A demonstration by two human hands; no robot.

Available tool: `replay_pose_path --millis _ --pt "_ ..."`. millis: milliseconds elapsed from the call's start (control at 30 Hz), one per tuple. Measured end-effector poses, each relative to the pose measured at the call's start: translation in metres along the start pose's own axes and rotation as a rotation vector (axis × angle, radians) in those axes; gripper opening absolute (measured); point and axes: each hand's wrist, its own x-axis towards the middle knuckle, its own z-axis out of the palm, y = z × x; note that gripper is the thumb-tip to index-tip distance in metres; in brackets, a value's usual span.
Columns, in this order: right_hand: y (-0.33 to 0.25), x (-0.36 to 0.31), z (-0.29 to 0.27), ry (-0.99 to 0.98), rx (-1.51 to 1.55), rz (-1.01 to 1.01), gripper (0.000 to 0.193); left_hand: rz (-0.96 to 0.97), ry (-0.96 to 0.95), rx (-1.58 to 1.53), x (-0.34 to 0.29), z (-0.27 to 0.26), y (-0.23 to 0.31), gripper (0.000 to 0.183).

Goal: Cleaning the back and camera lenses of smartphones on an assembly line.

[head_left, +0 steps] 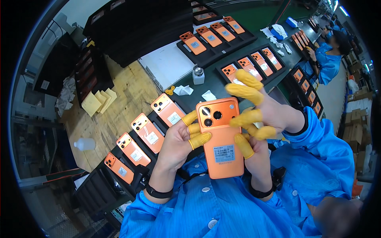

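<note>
An orange phone (216, 139) is held upright before my chest, its back with three camera lenses and a grey label facing up toward me. My left hand (176, 142), in yellow finger cots, pinches its left edge. On the opposite edge my right hand (258, 155) grips with a yellow-capped thumb; its other fingers are partly hidden. A co-worker's hand (274, 113), also in yellow finger cots, comes in from the right. Its lower fingers overlap the phone's upper right edge, though I cannot tell whether they touch it.
Left of me, a black tray (152, 164) holds several orange phones. Further phones fill another black tray (222, 47) at the back. A white dispenser bottle (198, 75) stands beside crumpled wipes (183, 90). The co-worker's blue sleeve (325, 154) is close on my right.
</note>
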Motion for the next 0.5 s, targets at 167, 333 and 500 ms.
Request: replay_pose_path --millis 167,333,500 --pt "-0.052 -0.023 0.081 0.611 0.811 0.696 0.036 0.029 0.058 0.023 -0.016 -0.008 -0.003 0.064" --pt "-0.055 -0.03 0.078 0.681 0.734 0.674 0.038 -0.008 0.0 -0.048 -0.005 -0.004 -0.007 0.065" --pt "-0.057 -0.031 0.078 0.686 0.75 0.625 0.038 -0.003 0.013 -0.011 -0.009 -0.001 -0.008 0.065"
